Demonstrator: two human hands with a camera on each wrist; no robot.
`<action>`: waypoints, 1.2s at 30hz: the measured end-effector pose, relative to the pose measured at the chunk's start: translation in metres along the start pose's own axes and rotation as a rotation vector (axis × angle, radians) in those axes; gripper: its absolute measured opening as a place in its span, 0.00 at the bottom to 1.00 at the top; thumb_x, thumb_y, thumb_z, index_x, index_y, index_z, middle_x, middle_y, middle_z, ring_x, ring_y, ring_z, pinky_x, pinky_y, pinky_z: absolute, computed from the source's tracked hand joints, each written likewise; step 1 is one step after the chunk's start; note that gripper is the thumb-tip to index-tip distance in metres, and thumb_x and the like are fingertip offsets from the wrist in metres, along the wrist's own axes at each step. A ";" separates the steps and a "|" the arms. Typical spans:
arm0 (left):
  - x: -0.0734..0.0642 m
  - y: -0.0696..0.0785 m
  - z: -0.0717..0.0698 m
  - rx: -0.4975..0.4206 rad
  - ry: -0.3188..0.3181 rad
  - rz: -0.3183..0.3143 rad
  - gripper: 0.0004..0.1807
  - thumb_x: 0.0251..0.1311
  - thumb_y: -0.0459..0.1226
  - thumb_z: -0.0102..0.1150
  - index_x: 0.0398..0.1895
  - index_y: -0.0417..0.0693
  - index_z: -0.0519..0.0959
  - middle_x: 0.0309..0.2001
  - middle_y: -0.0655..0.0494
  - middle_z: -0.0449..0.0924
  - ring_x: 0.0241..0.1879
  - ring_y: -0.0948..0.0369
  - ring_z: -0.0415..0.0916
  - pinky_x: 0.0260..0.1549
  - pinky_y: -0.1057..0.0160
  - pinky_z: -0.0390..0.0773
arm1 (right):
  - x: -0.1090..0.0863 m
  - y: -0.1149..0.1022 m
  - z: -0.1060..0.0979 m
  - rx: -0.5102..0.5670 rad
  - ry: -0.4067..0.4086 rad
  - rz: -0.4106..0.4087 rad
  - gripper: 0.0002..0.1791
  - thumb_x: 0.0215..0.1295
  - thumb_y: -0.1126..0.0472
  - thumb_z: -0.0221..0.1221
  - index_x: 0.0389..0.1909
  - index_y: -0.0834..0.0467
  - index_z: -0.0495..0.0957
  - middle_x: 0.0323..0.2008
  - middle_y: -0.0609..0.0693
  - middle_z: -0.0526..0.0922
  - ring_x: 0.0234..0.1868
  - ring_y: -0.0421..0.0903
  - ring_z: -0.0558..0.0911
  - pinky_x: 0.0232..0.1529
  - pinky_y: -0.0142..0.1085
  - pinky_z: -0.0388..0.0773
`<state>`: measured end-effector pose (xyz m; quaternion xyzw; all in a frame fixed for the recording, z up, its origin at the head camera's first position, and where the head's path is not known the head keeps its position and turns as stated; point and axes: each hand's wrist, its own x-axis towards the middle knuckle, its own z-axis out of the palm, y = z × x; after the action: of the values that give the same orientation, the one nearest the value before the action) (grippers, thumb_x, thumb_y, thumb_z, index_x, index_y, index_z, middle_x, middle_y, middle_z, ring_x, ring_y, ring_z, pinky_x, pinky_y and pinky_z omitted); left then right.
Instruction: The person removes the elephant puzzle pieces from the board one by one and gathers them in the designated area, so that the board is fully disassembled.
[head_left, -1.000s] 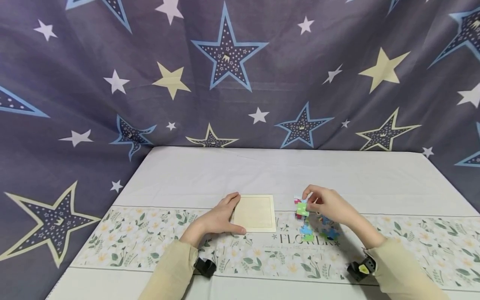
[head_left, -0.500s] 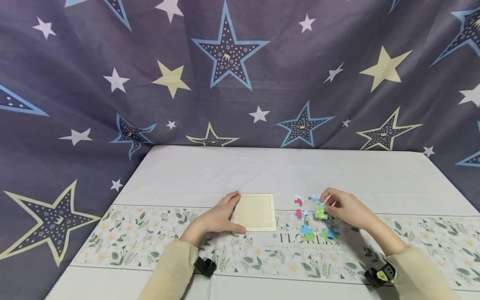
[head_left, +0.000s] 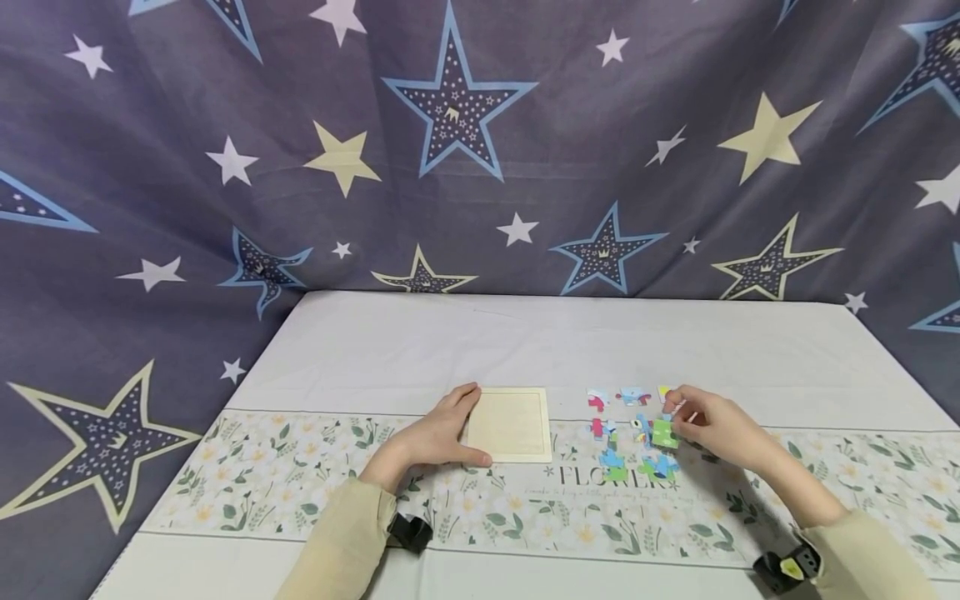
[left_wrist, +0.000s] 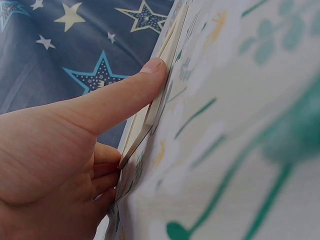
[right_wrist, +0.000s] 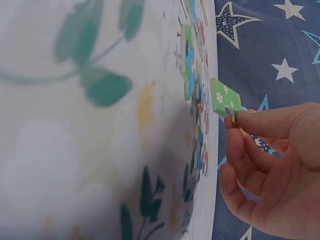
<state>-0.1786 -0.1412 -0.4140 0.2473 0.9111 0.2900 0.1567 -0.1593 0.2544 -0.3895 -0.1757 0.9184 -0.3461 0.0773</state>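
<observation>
My left hand [head_left: 437, 435] holds the left side of a square wooden puzzle tray [head_left: 512, 427] lying on the tablecloth. Its thumb rests on the near edge, and the fingers reach along the left side; the left wrist view shows the thumb [left_wrist: 135, 90] pressed on the rim. To the right, my right hand [head_left: 720, 429] pinches a green jigsaw piece [right_wrist: 225, 97] with small white flowers, between thumb and forefinger. The piece is tilted up above the cloth. Several colourful jigsaw pieces [head_left: 612, 465] lie loosely in rows below and left of it.
A white tablecloth [head_left: 420, 342] with a printed floral band covers the table. Behind it hangs a dark curtain [head_left: 300, 100] with stars. A black wrist camera [head_left: 411, 533] sits on the left sleeve, another camera [head_left: 786, 568] on the right.
My right hand has carried the green jigsaw piece rightward over the other pieces, uncovering those in the far and middle rows. My left hand and the tray have stayed put.
</observation>
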 end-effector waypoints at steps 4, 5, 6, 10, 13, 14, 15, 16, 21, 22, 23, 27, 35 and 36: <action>0.000 0.000 0.000 0.003 -0.003 -0.004 0.57 0.45 0.52 0.67 0.70 0.37 0.45 0.71 0.44 0.39 0.70 0.48 0.39 0.64 0.48 0.53 | -0.005 0.002 -0.001 0.019 -0.006 -0.002 0.06 0.64 0.66 0.52 0.41 0.60 0.71 0.30 0.51 0.77 0.22 0.40 0.72 0.21 0.32 0.69; 0.000 0.000 0.000 0.005 -0.003 -0.006 0.57 0.45 0.52 0.67 0.70 0.37 0.45 0.71 0.44 0.39 0.70 0.49 0.39 0.64 0.49 0.53 | -0.007 0.003 -0.001 0.019 -0.008 0.001 0.06 0.64 0.66 0.52 0.41 0.59 0.71 0.29 0.51 0.77 0.22 0.40 0.72 0.21 0.32 0.69; 0.000 0.001 -0.001 0.004 -0.003 -0.006 0.57 0.45 0.52 0.67 0.70 0.37 0.45 0.71 0.44 0.39 0.70 0.49 0.39 0.64 0.49 0.53 | -0.008 0.004 -0.002 0.020 -0.010 0.004 0.06 0.65 0.66 0.52 0.41 0.60 0.71 0.29 0.51 0.77 0.22 0.40 0.72 0.21 0.32 0.69; 0.000 0.001 -0.001 0.000 0.000 -0.007 0.56 0.45 0.52 0.67 0.70 0.37 0.45 0.71 0.44 0.39 0.70 0.49 0.39 0.64 0.49 0.53 | -0.013 0.006 -0.004 0.015 -0.023 0.024 0.06 0.64 0.66 0.52 0.41 0.59 0.71 0.29 0.50 0.77 0.23 0.39 0.73 0.21 0.31 0.69; 0.000 0.002 -0.001 -0.002 0.003 -0.006 0.56 0.45 0.51 0.67 0.70 0.37 0.45 0.71 0.44 0.40 0.70 0.49 0.39 0.64 0.48 0.53 | -0.017 0.008 -0.005 0.013 -0.037 0.043 0.06 0.64 0.66 0.53 0.41 0.59 0.72 0.29 0.50 0.78 0.23 0.39 0.72 0.21 0.31 0.68; 0.000 0.002 -0.001 -0.001 0.003 -0.007 0.56 0.45 0.52 0.67 0.70 0.37 0.45 0.71 0.44 0.40 0.70 0.49 0.39 0.64 0.48 0.53 | -0.018 0.009 -0.005 0.013 -0.041 0.050 0.06 0.63 0.66 0.53 0.41 0.59 0.72 0.29 0.50 0.78 0.23 0.38 0.72 0.21 0.31 0.67; -0.001 0.002 -0.001 -0.001 0.002 -0.008 0.56 0.45 0.51 0.67 0.70 0.37 0.45 0.71 0.44 0.39 0.70 0.49 0.39 0.64 0.48 0.53 | -0.019 0.009 -0.006 0.015 -0.046 0.060 0.06 0.63 0.65 0.53 0.41 0.59 0.72 0.29 0.50 0.78 0.22 0.38 0.72 0.20 0.31 0.67; -0.001 0.002 -0.001 0.000 0.002 -0.007 0.56 0.45 0.51 0.67 0.70 0.37 0.45 0.71 0.44 0.39 0.70 0.49 0.39 0.64 0.49 0.53 | -0.020 0.010 -0.006 0.016 -0.048 0.064 0.07 0.63 0.66 0.53 0.41 0.59 0.72 0.29 0.50 0.78 0.22 0.38 0.71 0.20 0.31 0.67; -0.001 0.002 -0.001 0.001 -0.001 -0.006 0.56 0.45 0.51 0.67 0.70 0.37 0.45 0.71 0.44 0.39 0.70 0.48 0.39 0.64 0.48 0.53 | -0.024 0.013 -0.005 0.029 -0.054 0.084 0.07 0.62 0.66 0.54 0.41 0.59 0.74 0.28 0.49 0.78 0.21 0.38 0.71 0.18 0.31 0.69; -0.001 0.002 -0.001 0.002 -0.001 -0.005 0.56 0.45 0.52 0.67 0.70 0.37 0.45 0.71 0.44 0.39 0.70 0.48 0.39 0.64 0.48 0.53 | -0.025 0.013 -0.005 0.033 -0.059 0.085 0.07 0.62 0.66 0.54 0.41 0.59 0.74 0.28 0.50 0.79 0.21 0.38 0.71 0.18 0.31 0.69; -0.001 0.002 -0.001 0.001 -0.002 -0.006 0.56 0.45 0.52 0.67 0.70 0.37 0.45 0.71 0.44 0.39 0.70 0.48 0.39 0.64 0.48 0.53 | -0.025 0.014 -0.005 0.038 -0.063 0.089 0.07 0.62 0.66 0.54 0.41 0.59 0.74 0.28 0.50 0.79 0.20 0.38 0.71 0.18 0.32 0.69; -0.001 0.001 -0.001 0.002 -0.002 -0.003 0.56 0.45 0.52 0.67 0.70 0.37 0.45 0.71 0.44 0.39 0.70 0.48 0.39 0.64 0.48 0.53 | -0.027 0.017 -0.005 0.040 -0.071 0.078 0.07 0.61 0.65 0.55 0.40 0.59 0.75 0.28 0.49 0.78 0.21 0.37 0.71 0.19 0.31 0.70; 0.000 0.000 0.000 0.007 -0.004 -0.005 0.57 0.45 0.52 0.67 0.70 0.37 0.44 0.71 0.45 0.39 0.70 0.48 0.38 0.64 0.48 0.52 | -0.030 0.020 -0.001 0.020 -0.061 0.077 0.06 0.60 0.65 0.56 0.38 0.57 0.76 0.28 0.47 0.77 0.23 0.34 0.70 0.21 0.29 0.68; 0.000 0.000 0.000 0.004 -0.006 -0.006 0.57 0.45 0.52 0.67 0.70 0.37 0.44 0.71 0.45 0.39 0.70 0.49 0.38 0.64 0.48 0.52 | -0.031 0.020 -0.001 0.023 -0.058 0.080 0.06 0.60 0.65 0.56 0.38 0.57 0.77 0.28 0.47 0.77 0.23 0.33 0.70 0.21 0.29 0.68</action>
<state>-0.1790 -0.1414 -0.4140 0.2457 0.9120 0.2867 0.1600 -0.1362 0.2804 -0.4011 -0.1480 0.9180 -0.3479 0.1197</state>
